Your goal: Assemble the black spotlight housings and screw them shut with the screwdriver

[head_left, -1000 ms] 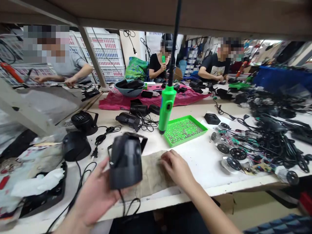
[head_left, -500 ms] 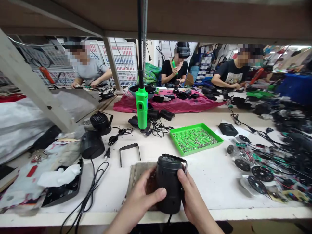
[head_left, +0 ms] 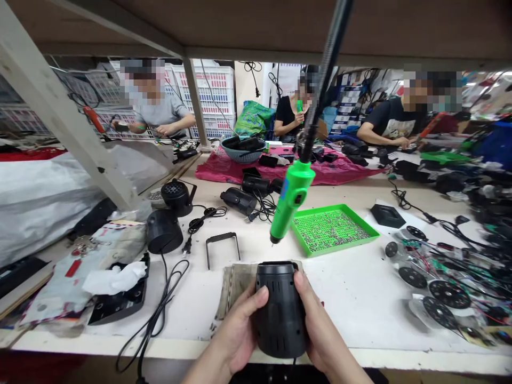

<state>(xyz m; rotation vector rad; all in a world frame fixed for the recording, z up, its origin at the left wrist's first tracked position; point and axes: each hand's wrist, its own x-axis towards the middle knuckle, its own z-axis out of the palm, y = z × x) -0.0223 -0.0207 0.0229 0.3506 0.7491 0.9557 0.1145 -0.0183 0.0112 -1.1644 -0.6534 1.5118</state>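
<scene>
Between my two hands is a black cylindrical lamp housing, slotted along its side, with a cord leaving its lower end. My left hand grips its left side, thumb pressed on the front near the top. From the right, my right hand wraps round it, its fingers mostly hidden behind. The housing is held over the bench's front edge, close to a grey cloth pad. Above and beyond it hangs a green electric screwdriver, tilted, touched by neither hand. A black U-shaped bracket stands behind the pad.
A green tray of small screws lies right of the screwdriver. Wired boards and discs crowd the right side. More black housings and cords lie left. A slanted post rises at left. Several co-workers sit across the bench.
The screwdriver has swung from hanging straight to tilted, its tip now nearer the housing. The housing has been turned in my hands; its grille and bracket side no longer show. The view shifted slightly left.
</scene>
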